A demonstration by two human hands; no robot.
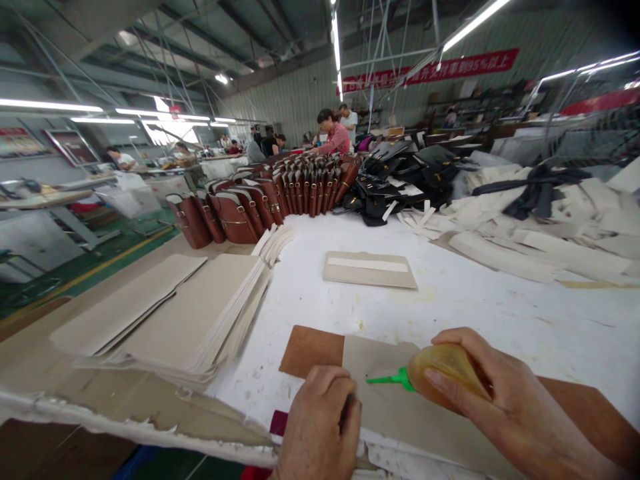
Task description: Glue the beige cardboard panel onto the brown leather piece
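My right hand (500, 393) is wrapped round an amber squeeze bottle (443, 373) that looks like a glue bottle. It lies tilted, its thin green nozzle (395, 379) pointing left, just over a beige panel (400, 420). My left hand (323, 420) rests at the panel's left part with fingers curled in; their tips are hidden, so what they pinch does not show. Brown leather (313, 350) extends past the panel's left end, and more brown leather (585, 407) shows at right behind my wrist. A small dark red piece (279, 423) lies by my left hand.
A beige piece with a white strip (369, 268) lies ahead on the white tabletop (480, 300). Stacked beige panels (195, 313) are at left. Brown leather bags (235, 217) stand behind, black pieces (415, 173) and pale strips (540, 247) heap right. People work farther back.
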